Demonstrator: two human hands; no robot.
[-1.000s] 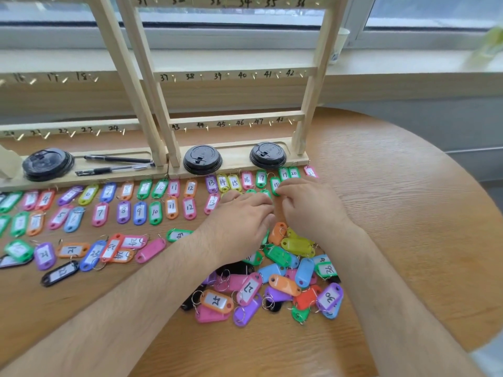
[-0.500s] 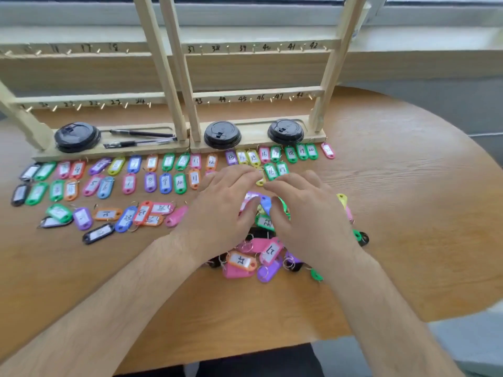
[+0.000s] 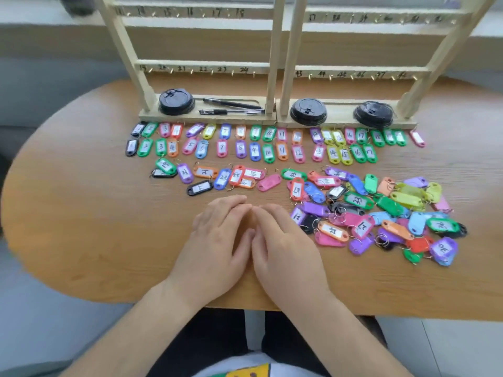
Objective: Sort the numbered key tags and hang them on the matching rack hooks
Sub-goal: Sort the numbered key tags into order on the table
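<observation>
- The wooden table [image 3: 81, 227] shows bare wood at the near edge now, because both hands have come back off the tags.
- The rack [image 3: 273, 63] stands at the far edge. Its numbered hooks look bare as far as I can see, so nothing is hung yet.
- The loose pile [image 3: 381, 210], covered by the hands a moment ago, lies open on the right. It is still jumbled, with many tags face down.
- The sorted rows [image 3: 254, 152] sit just in front of the rack's base, same as before, low numbers on the left.
- The left hand [image 3: 217, 240] and right hand [image 3: 283, 248] lie flat side by side near the person, fingers straight, fingertips meeting, holding nothing. It looks like a pause, with the sorting roughly half done.
</observation>
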